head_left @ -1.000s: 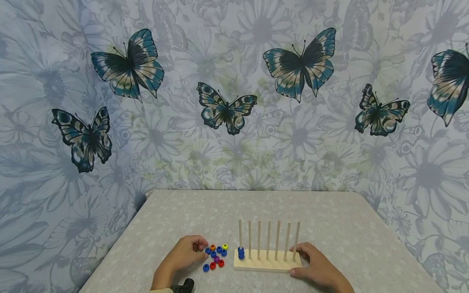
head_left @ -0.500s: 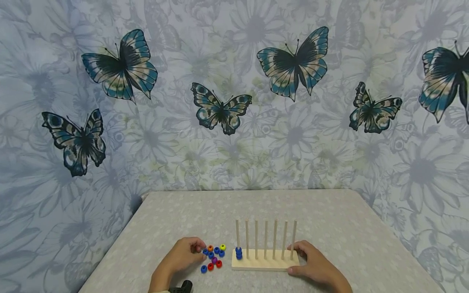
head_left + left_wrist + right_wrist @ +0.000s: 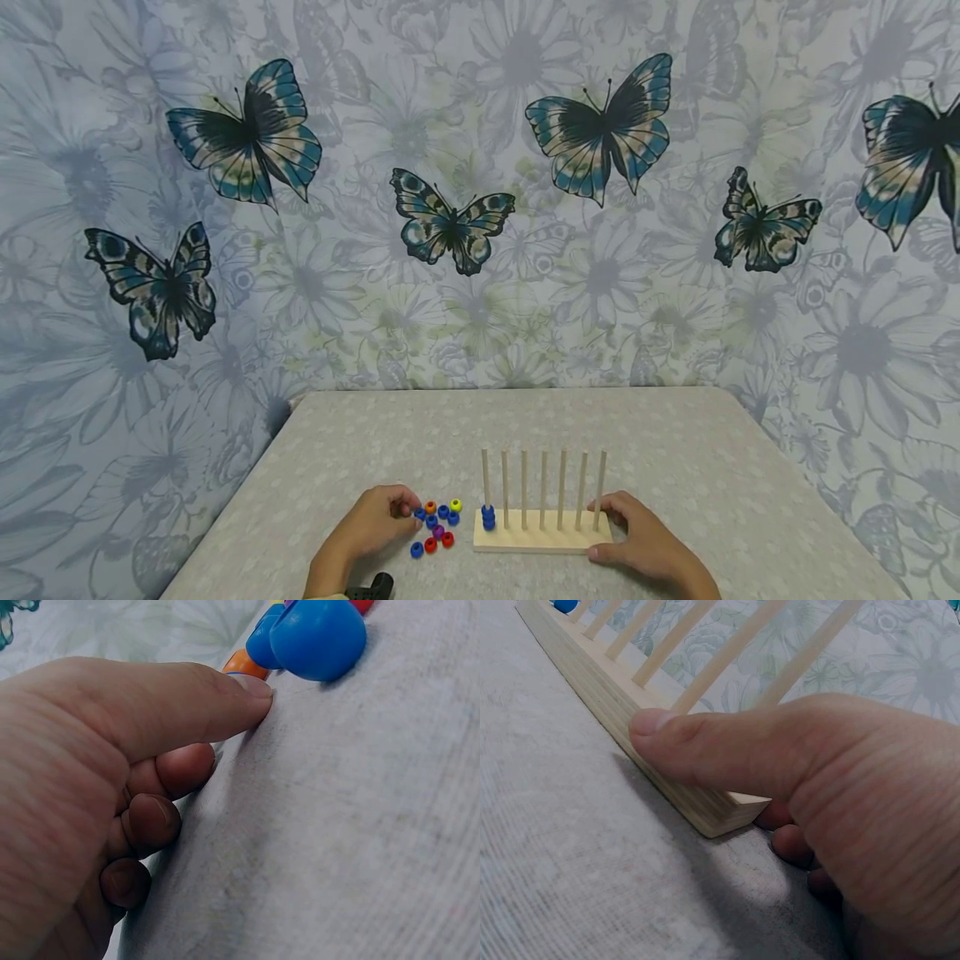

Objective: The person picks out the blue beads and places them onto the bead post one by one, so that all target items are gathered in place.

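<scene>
My left hand [image 3: 378, 521] is at the left edge of a group of beads, with thumb and forefinger pinching a blue bead [image 3: 420, 514]. In the left wrist view the thumb [image 3: 202, 705] hides most of that bead, and the other fingers are curled beneath. My right hand [image 3: 648, 542] grips the right end of a wooden peg board [image 3: 540, 543], thumb along its front edge and fingers behind. Several upright pegs [image 3: 543, 492] stand on the board. Blue beads [image 3: 488, 518] are stacked on its leftmost peg.
Loose beads lie between my left hand and the board: a yellow bead [image 3: 456, 505], an orange bead [image 3: 431, 507], a purple bead [image 3: 438, 531], red beads [image 3: 447, 539] and more blue ones. A patterned cloth covers the table [image 3: 525, 425], which meets a butterfly-patterned wall [image 3: 465, 333].
The head view has shifted slightly, so everything sits a little further left in it. Both hands, the beads and the board keep their places.
</scene>
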### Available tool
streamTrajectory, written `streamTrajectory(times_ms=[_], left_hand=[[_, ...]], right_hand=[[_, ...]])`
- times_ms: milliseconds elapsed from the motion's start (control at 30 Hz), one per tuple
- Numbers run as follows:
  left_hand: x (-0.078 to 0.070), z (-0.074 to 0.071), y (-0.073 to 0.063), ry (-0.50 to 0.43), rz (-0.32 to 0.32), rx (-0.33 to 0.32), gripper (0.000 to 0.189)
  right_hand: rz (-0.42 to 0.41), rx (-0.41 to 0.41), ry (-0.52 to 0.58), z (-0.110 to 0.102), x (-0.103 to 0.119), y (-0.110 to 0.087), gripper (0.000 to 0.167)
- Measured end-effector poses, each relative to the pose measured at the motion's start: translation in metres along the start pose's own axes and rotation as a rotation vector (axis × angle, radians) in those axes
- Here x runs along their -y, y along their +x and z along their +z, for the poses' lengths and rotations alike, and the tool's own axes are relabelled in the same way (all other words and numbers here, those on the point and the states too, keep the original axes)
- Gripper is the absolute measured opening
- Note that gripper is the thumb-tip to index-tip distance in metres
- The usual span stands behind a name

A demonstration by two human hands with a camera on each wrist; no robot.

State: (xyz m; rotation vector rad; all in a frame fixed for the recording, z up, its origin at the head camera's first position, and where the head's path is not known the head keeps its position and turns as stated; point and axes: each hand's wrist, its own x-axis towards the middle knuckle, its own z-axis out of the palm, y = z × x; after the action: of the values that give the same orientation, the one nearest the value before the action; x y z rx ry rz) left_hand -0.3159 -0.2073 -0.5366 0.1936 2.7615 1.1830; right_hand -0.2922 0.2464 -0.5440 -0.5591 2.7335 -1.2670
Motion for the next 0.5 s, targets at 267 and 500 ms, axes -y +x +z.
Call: streamTrajectory(times_ms=[267, 500], left_hand=[[0.0006, -0.0010, -0.0023, 0.006, 0.037, -0.005, 0.015], [0.0006, -0.0013, -0.0033, 0.000, 0.038, -0.021, 0.013]], right_hand=[[0.016, 0.003, -0.013, 0.0003, -0.0003, 0.0004, 0.058], [0.012, 0.008, -0.011, 0.0002, 0.0001, 0.0008, 0.058]])
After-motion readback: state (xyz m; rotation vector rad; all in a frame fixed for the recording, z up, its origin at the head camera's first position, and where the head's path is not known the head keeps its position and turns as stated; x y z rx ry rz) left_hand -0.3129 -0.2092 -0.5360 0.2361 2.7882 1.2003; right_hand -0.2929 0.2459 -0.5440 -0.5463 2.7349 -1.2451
